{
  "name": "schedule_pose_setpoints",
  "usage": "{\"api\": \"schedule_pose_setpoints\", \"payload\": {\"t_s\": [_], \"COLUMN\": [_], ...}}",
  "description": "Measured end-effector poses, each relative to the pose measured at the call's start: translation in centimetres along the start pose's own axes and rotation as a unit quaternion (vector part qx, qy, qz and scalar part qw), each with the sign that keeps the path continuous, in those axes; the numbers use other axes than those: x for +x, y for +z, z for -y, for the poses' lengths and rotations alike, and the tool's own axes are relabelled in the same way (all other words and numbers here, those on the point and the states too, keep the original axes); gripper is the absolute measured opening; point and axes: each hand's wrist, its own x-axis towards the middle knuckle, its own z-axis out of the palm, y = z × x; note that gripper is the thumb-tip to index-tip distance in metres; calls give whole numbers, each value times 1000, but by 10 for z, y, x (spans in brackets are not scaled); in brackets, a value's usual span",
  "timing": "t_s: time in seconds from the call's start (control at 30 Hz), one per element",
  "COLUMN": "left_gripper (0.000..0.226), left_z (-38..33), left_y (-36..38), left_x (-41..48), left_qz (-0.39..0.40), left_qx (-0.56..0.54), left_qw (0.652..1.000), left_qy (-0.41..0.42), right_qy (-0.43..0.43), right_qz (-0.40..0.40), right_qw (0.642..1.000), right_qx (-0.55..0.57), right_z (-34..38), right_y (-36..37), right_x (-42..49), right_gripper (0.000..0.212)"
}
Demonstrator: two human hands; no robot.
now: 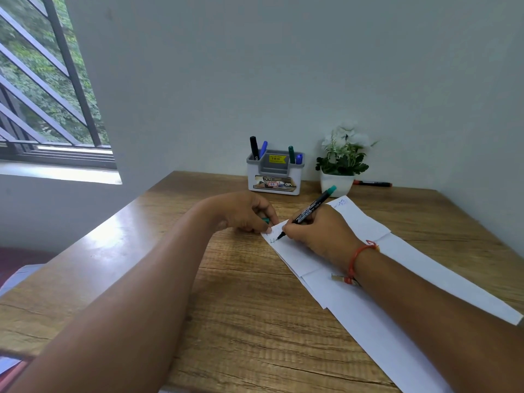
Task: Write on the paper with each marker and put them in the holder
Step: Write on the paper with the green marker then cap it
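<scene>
right hand clamps the green marker low on its barrel, nib on thin floppy paper under it; left hand just beside curls round the cap, pinning the corner; marker's probably light, stiff, smooth, so regrip mid-barrel for the holder beyond both hands.

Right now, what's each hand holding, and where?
The right hand holds the green marker, grip low on the barrel near the tip, which touches the paper. The left hand holds a green cap, mostly hidden in curled fingers.
</scene>
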Motion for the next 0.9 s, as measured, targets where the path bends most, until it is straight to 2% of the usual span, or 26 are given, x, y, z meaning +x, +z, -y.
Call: {"api": "schedule_pose_setpoints", "payload": {"t_s": [0.3, 0.47, 0.9], "left_gripper": [22, 22, 21], "left_z": [2, 2, 3], "left_y": [-1, -1, -1], "left_x": [2, 2, 3], "left_qz": [-1, 0, -3], "left_qx": [-2, 3, 3], "left_qw": [1000, 1000, 1000], "left_qy": [1, -1, 5], "right_qy": [10, 15, 16], "right_qz": [-12, -9, -15], "right_qw": [1000, 1000, 999], "right_qx": [4, -4, -25], "right_z": [1, 1, 1], "right_y": [-2, -2, -1], "right_x": [1, 1, 2], "right_gripper": [21, 26, 23]}}
